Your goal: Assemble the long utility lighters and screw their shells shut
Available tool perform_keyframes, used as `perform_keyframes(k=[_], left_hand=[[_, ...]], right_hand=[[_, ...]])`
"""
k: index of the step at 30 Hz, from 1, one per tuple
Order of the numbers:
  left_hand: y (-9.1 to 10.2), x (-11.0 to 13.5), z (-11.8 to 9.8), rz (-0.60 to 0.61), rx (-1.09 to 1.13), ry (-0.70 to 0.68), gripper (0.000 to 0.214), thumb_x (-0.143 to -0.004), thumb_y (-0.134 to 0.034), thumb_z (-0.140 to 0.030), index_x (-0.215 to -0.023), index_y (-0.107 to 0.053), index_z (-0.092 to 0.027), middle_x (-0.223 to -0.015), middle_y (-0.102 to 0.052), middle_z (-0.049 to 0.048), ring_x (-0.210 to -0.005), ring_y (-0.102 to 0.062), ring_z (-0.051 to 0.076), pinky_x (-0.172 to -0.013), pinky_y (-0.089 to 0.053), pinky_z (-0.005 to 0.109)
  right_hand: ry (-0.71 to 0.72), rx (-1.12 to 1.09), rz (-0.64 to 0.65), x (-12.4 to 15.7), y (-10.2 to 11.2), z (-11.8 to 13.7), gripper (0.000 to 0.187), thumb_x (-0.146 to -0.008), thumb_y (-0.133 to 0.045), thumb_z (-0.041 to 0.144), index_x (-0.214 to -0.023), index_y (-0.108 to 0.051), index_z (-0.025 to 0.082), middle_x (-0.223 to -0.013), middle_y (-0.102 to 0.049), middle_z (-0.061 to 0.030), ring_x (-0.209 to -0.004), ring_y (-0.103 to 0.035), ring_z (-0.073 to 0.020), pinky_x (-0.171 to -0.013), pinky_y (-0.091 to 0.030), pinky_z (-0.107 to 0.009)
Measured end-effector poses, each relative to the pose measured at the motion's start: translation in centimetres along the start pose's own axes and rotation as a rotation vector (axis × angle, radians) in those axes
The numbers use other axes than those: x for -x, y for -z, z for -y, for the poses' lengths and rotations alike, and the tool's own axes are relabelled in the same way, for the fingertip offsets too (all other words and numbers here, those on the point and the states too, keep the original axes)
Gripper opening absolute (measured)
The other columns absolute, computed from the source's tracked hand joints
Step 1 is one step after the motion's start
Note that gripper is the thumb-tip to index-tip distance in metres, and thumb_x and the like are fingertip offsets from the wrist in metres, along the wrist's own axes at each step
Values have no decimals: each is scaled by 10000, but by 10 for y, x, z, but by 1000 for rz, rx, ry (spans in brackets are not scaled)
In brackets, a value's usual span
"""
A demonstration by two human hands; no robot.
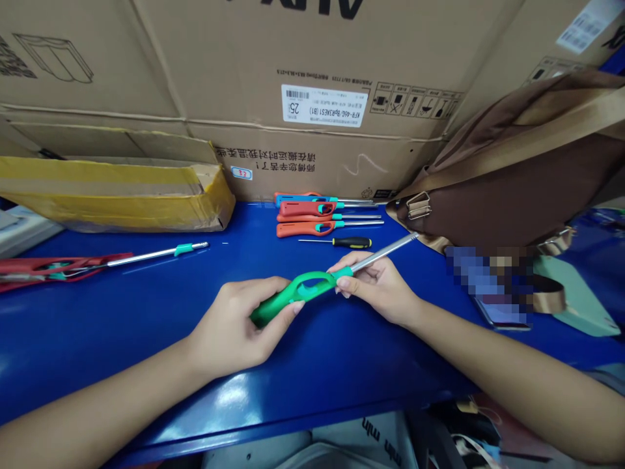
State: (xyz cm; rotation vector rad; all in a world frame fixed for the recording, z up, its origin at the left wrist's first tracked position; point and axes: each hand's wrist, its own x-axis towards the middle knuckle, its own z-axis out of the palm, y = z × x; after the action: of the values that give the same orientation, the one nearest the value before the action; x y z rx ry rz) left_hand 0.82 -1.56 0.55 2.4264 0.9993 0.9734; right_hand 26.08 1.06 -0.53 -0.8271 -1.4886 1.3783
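A green long-necked lighter (278,303) is held between both hands above the blue table, its metal tube pointing up and to the right. My left hand (244,319) wraps around the handle, thumb along the side near the trigger opening. With thumb and fingers, my right hand (378,290) pinches the teal collar where the tube begins. Just beyond lies a screwdriver (352,242) with a black and yellow handle. Behind it, several red, orange and blue lighters (305,228) lie in a stack, tubes to the right. At the left rests an opened red lighter (63,266), its inner parts showing.
Cardboard panels (234,78) stand along the back of the blue table (195,404). A yellow-taped open box (146,205) sits at the back left. On the right are a brown bag (512,176), a phone (502,316) and a pale green flat object (581,299).
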Motion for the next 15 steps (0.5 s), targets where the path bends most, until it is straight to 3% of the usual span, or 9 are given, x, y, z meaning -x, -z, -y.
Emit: perform_keyframes(k=[5, 9, 10, 13, 15], left_hand=[[-2, -11, 3, 55, 153, 204, 342, -998, -583, -357, -717, -621, -166, -595, -519, -54, -523, -448, 78, -487, -343, 204], [-1, -18, 9, 34, 127, 219, 313, -987, -607, -381, -775, -673, -160, -617, -548, -57, -535, -453, 76, -498, -346, 199], [0, -18, 11, 29, 97, 194, 301, -986, -611, -372, -785, -679, -159, -617, -543, -59, -533, -444, 74, -498, -343, 198], [4, -15, 15, 34, 2, 95, 240, -982, -633, -334, -839, -709, -156, -628, -568, -58, -526, -454, 69, -505, -352, 197], [6, -13, 18, 30, -51, 27, 191, -979, -650, -314, -907, -733, -157, -685, -642, -44, -548, -512, 72, -540, -393, 196]], right_hand=[[-7, 128, -42, -8, 1, 0, 448, -802, -812, 609, -902, -751, 176, -718, -697, -11, -579, -577, -110, -553, -505, -263], [-4, 325, -74, -8, 5, 10, 383, -892, -771, 474, -668, -705, 170, -573, -635, -1, -490, -500, -99, -498, -419, -257], [69, 418, -113, -7, 7, 14, 371, -905, -764, 402, -623, -682, 175, -545, -601, 8, -498, -483, -98, -508, -400, -258], [632, 901, -170, -1, 14, 24, 233, -942, -684, 218, -713, -698, 182, -656, -645, -16, -607, -566, -127, -604, -455, -281], [806, 1114, -115, 0, 19, 29, 99, -946, -673, 191, -872, -737, 175, -817, -713, -62, -760, -643, -180, -718, -491, -340]])
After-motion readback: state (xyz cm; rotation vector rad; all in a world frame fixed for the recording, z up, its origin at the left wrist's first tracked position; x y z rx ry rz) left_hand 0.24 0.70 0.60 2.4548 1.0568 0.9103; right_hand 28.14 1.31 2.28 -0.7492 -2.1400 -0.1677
